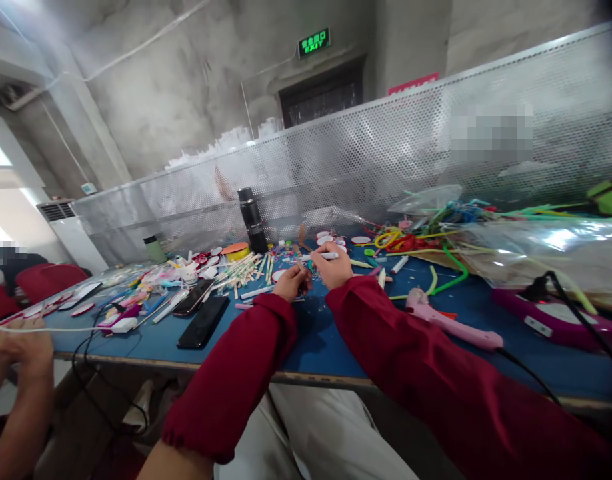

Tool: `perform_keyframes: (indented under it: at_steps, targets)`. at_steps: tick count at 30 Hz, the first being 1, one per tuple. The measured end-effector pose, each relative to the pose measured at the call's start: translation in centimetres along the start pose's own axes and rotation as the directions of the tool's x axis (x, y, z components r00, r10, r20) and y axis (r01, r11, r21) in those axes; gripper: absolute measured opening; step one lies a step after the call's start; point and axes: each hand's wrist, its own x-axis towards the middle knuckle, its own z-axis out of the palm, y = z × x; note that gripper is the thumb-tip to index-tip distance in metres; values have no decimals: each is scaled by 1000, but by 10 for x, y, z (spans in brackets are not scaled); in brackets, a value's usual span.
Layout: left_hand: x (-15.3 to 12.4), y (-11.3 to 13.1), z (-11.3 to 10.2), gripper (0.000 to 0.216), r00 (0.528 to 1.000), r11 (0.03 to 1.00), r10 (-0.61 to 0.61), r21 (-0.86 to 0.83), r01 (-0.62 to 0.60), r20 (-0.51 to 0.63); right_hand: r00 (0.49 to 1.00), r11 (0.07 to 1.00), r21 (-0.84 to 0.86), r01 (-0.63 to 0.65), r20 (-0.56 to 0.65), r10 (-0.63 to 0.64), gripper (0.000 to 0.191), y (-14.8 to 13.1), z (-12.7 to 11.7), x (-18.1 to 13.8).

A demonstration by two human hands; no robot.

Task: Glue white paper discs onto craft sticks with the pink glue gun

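My right hand (pixel 333 265) is closed round a white stick (pixel 326 255) that pokes out to the left and right of the fingers. My left hand (pixel 292 282) sits just to its left with fingers curled together on something small I cannot make out. Both hands hover over the blue table (pixel 306 333), both arms in dark red sleeves. A scatter of white sticks (pixel 246 270) lies just left of the hands. A pink glue gun (pixel 451 323) rests on the table to the right of my right forearm.
Two black phones (pixel 202 313) lie left of my left arm. A black flask (pixel 251 220) stands behind the sticks by a perforated metal screen (pixel 386 147). Coloured tubes and plastic bags (pixel 511 240) fill the right side. Another person's hands (pixel 21 343) hold a white cable at far left.
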Motion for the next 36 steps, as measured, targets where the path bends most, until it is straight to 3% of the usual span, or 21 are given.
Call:
perform_keyframes:
  at_steps: [36]
  targets:
    - [-3,3,2,36,999,999,-32,3,32,-25,1000,999,-29,-20,-6,20,12,-1,-2,-2]
